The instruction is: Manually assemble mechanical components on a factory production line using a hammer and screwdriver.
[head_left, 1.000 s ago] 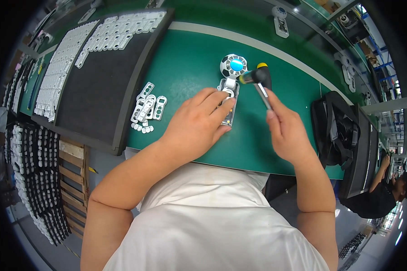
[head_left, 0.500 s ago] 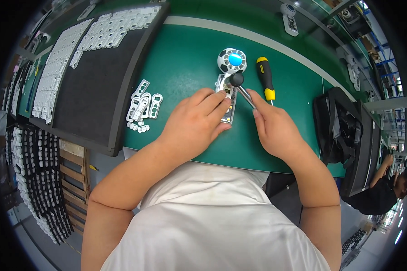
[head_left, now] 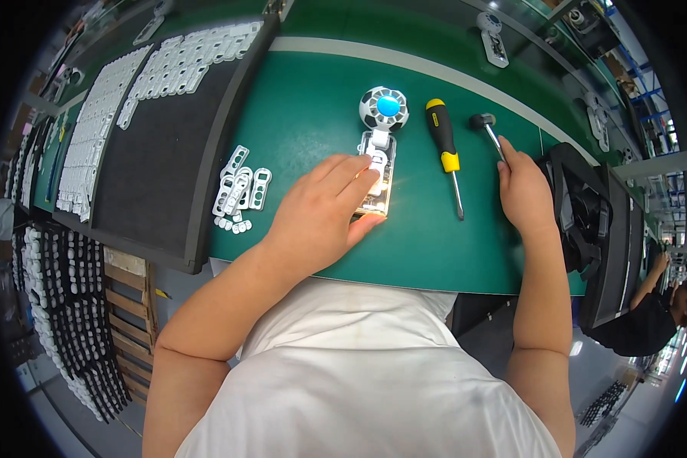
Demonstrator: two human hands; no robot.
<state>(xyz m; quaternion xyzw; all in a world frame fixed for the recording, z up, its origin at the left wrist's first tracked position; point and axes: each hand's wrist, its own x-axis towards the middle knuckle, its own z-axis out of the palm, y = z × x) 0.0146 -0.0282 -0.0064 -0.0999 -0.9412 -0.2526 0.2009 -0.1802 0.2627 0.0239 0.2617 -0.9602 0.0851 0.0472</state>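
1. Both forearms came in from the lower edge past the white shirt (head_left: 351, 374); left one slanted inward from a bent elbow, right one ran almost straight up the frame.
2. Left hand (head_left: 317, 214): back up, fingers together and slightly bent, tips on the white faceplate of the clear-cased device (head_left: 388, 164), thumb at its near end. Held it between them.
3. Device lay on the green mat (head_left: 313, 99) near mid-frame, soccer-ball head (head_left: 384, 111) pointing away, blue disc on top. Warm glow showed in the lower case.
4. Right hand (head_left: 525, 191): well right of the device, closed around the handle of a small black-headed mallet (head_left: 482, 120), head pointing away. Couldn't tell if the head touched the mat.
5. Black-and-yellow screwdriver (head_left: 443, 133) lay between device and mallet, blade toward the person.
6. Left of the left hand: loose white faceplates (head_left: 239, 189), overlapping, small white buttons (head_left: 232, 225) just below them.
7. Black bag (head_left: 576, 210) sat just right of the right hand.
8. Far left: dark tray (head_left: 160, 172) with rows of white panels (head_left: 195, 57).
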